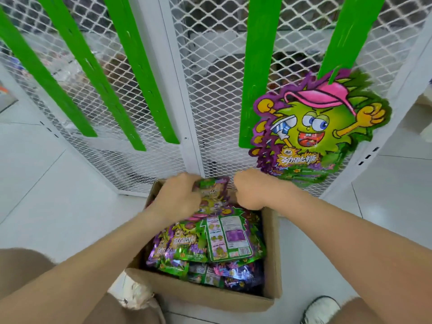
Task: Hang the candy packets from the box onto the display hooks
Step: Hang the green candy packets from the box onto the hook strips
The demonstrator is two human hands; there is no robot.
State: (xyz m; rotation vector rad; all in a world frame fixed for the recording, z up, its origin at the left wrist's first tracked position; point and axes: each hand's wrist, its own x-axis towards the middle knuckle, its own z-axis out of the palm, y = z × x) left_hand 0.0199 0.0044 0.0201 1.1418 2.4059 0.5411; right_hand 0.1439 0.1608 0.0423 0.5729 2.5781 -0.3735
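A cardboard box [272,251] on the floor holds several green-and-purple candy packets [224,239]. My left hand [180,197] grips one packet [212,192] at the box's far end, fingers curled round its edge. My right hand [251,190] hovers beside it over the far right corner, fingers curled under; what it holds, if anything, is hidden. One candy packet [320,129] with a cartoon face hangs from the rightmost green hook strip [350,36] on the white mesh rack.
Several more green hook strips [253,73] [138,71] hang bare on the white mesh display panels [210,94]. My shoes [320,309] and knees flank the box on a white tiled floor [46,183].
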